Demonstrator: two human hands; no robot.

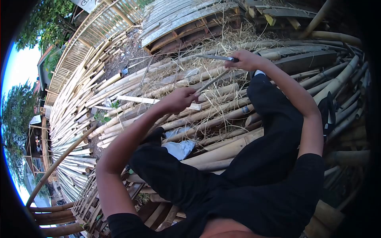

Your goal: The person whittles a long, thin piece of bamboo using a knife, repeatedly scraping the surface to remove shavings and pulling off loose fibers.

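Observation:
My left hand (180, 100) is closed around a thin bamboo stick (211, 82), which slants up from it toward my other hand. At the stick's upper end, my right hand (243, 61) grips a knife (215, 57) by its dark handle. The knife's blade points left, just above the stick's upper end. Beneath both hands lie bamboo poles (222, 92) and loose pale shavings (234, 39). A flat pale strip (137, 99) lies behind my left hand and forearm.
Stacked bamboo poles (73, 131) fan out at the left. A wooden slatted platform (178, 20) stands at the back, near a bamboo fence (93, 33). A white crumpled bag (180, 149) lies between my legs. A long curved pole (59, 164) rises at the lower left.

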